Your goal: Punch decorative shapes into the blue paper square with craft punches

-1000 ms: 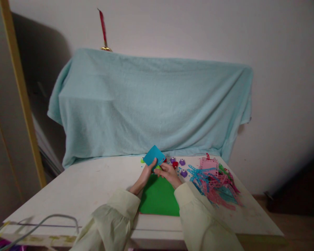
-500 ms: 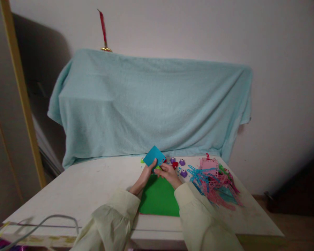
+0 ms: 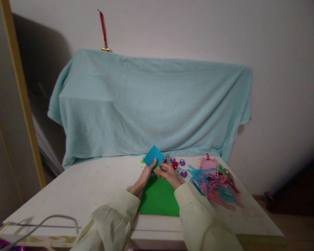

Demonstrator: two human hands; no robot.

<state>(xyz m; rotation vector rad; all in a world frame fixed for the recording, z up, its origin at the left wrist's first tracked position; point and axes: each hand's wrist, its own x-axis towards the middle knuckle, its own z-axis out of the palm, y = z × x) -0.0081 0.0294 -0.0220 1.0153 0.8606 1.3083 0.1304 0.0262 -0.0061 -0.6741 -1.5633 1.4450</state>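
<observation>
My left hand [image 3: 148, 171] pinches a square of blue paper [image 3: 154, 156], thumb on top. A row of small punched holes runs along the paper's lower right edge. My right hand [image 3: 168, 173] is closed around a small green craft punch [image 3: 158, 168], which sits at the paper's lower corner; the fingers partly hide it. Below both hands lies a green sheet [image 3: 159, 197]. Just beyond my right hand are several purple punches [image 3: 183, 173] and a red punch [image 3: 174, 165]. Another green punch [image 3: 142, 160] is left of the paper.
Punched pink and blue paper strips [image 3: 209, 179] are heaped at the right of the white table [image 3: 94, 188]. Tiny blue paper bits lie near the punches. A light blue towel [image 3: 157, 104] hangs behind the table. A grey cable [image 3: 54, 216] curves over the front left edge.
</observation>
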